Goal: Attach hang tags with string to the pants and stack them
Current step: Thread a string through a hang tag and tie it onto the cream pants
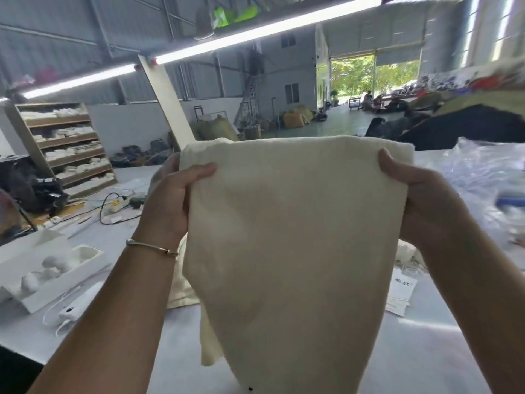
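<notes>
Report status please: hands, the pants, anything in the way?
Left hand and right hand each grip a top corner. Cream pants held up above the table. No hang tag visible on them. Nothing blocking.

Large hall with corrugated metal walls (71, 38) and a grey-green floor (341, 120). Two long tube lights (255, 32) run overhead on a slanted white post (167, 103). At left, a wooden shelf unit (65, 146) holds white folded goods. A metal staircase (251, 92) climbs the far wall beside a dark window (292, 93). A wide open doorway (369, 78) at the far end shows green trees in daylight. Filled sacks (295, 118) stand near the doorway. A white table (142, 322) spans the foreground
</notes>
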### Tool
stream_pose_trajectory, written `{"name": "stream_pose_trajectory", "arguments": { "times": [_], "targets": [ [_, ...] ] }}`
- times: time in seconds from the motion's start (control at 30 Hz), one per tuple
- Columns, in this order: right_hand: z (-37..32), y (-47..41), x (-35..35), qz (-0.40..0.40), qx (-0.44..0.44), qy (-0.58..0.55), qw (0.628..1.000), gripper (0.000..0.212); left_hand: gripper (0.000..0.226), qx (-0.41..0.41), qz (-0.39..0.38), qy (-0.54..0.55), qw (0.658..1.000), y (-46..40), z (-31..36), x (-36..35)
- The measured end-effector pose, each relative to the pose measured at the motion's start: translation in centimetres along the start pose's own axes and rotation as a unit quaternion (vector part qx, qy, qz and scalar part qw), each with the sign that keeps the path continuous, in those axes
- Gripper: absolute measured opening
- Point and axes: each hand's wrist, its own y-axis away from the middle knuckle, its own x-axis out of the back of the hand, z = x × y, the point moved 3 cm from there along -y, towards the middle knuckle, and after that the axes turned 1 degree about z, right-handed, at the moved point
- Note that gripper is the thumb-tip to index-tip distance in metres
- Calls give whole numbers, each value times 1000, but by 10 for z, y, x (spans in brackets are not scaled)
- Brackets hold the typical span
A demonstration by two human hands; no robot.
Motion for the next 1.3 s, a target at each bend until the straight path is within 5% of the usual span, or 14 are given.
{"name": "stream_pose_trajectory", "arguments": {
  "times": [0.1, 0.17, 0.23, 0.37, 0.53, 0.6, 0.7, 0.8, 0.93, 1.07, 1.2, 1.3],
  "targets": [
    [-1, -7, 0, 7, 6, 11, 1000, 29, 91, -106, 63, -190, 974, -12, 8, 11],
    [-1, -11, -3, 15, 7, 24, 1000, 32, 93, -227, 84, -389, 889, -11, 15, 8],
    [1, -16, -6, 24, 11, 35, 999, 47, 92, -285, -32, -465, 838, -8, 16, -17],
    [-3, -23, -6, 20, 30, 68, 997, 69, 88, -164, -314, -565, 745, -7, -6, -84],
    [-28, -13, 17, 65, 27, 146, 987, 44, 24, 43, -450, -448, 771, -11, -31, -130],
    [-38, -7, 35, 134, 59, 193, 970, 22, 31, 113, -473, -408, 773, -9, -40, -148],
    [-45, 6, 67, 290, 119, 357, 880, 16, 28, 173, -458, -341, 802, -2, -53, -180],
    [-44, 31, 87, 391, 171, 426, 798, 32, 19, 192, -437, -234, 847, 9, -58, -217],
    [-39, 66, 90, 357, 201, 406, 817, 26, 27, 210, -403, -41, 890, 28, -52, -251],
    [-44, 84, 83, 327, 239, 496, 768, 25, 33, 186, -364, 122, 904, 24, -45, -229],
    [-22, 84, 91, 303, 217, 578, 725, 26, 42, 183, -268, 141, 935, 9, -85, -140],
    [43, 86, 120, 283, 126, 655, 690, 23, 37, 257, -137, -8, 957, 11, -164, -53]
  ]
}}
